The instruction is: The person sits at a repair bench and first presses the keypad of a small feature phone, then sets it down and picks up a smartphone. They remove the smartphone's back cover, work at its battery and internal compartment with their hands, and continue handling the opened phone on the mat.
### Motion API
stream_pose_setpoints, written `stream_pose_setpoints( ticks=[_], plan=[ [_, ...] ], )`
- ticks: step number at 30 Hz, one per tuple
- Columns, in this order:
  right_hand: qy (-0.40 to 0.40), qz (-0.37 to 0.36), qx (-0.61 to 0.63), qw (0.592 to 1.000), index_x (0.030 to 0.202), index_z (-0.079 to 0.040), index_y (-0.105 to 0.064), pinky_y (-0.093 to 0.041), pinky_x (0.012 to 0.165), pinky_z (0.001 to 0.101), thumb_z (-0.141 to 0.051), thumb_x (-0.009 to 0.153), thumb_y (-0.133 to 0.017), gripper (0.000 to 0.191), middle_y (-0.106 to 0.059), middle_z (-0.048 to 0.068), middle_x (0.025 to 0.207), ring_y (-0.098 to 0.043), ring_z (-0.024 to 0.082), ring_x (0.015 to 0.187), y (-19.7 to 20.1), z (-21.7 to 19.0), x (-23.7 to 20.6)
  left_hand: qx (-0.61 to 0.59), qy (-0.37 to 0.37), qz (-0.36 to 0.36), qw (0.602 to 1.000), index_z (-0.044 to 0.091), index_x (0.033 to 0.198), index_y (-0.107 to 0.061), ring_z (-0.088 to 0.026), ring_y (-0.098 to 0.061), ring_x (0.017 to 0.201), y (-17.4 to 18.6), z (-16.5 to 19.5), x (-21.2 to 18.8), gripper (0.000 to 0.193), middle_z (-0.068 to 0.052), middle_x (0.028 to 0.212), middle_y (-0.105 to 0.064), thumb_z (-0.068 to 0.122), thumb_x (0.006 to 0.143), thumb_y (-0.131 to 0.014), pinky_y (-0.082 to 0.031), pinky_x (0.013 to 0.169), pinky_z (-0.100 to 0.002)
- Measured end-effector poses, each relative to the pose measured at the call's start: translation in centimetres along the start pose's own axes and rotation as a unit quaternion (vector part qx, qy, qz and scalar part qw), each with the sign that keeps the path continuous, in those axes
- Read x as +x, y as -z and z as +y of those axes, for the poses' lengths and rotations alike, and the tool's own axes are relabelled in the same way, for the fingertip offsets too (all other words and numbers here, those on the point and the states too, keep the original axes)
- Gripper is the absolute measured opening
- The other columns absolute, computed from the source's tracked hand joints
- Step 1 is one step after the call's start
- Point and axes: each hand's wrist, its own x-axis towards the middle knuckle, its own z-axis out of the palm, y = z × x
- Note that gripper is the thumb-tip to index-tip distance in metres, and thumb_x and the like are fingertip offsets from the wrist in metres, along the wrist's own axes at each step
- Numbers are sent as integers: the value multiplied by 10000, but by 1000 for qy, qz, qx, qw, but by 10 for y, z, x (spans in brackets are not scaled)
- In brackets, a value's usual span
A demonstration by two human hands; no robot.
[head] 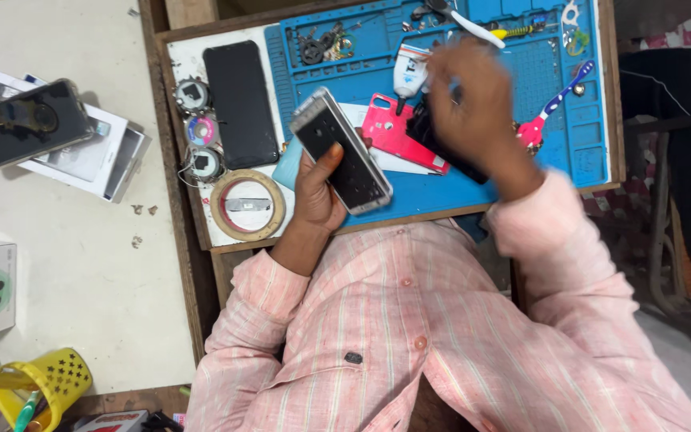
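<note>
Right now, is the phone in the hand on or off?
Off, it seems: the phone held in the left hand shows only a dark, unlit screen.

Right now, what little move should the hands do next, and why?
Probably bring the right hand back to the phone. The left hand has a grip on the phone, tilted above the blue mat, while the blurred right hand is over by the glue bottle, away from it.

Wooden workbench (193, 264), pale floor (73, 264)
</note>
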Motion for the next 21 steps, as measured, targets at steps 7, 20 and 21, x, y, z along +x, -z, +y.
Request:
stream_pose_setpoints(
  ticks=[7, 20, 21],
  plan=[
    [177, -76, -245, 950, 1073, -126, -796, -496, 924, 443, -26, 891, -710, 225, -621, 112, 1194, -593, 322, 1134, 15, 56, 83, -65, 54, -77, 993, 17, 1527, -423, -339, -542, 1396, -8, -3, 3, 563, -222, 1520, -526, 99, 1010, -629, -496, 1139, -461],
    [163, -115, -301, 933, 904, -106, -780, -521, 862, 427, -125, 853, -720, 81, -648, 73, 1079, -628, 286, 990, 2, 32, 114, -108, 79, -142, 981, 314, 1628, -236, -319, -586, 1285, -24, 6, 15, 691, -159, 1367, -568, 563, 1045, -512, -520, 1032, -617],
    [154, -110, -284, 940, 900, -105, -776, -523, 866, 430, -129, 861, -723, 70, -645, 72, 1065, -627, 287, 984, 2, 30, 112, -88, 72, -137, 984, 349, 1644, -214, -290, -602, 1245, -23, 4, 18, 710, -138, 1332, -577, 581, 1043, -512, -543, 1001, -583]
  ],
)
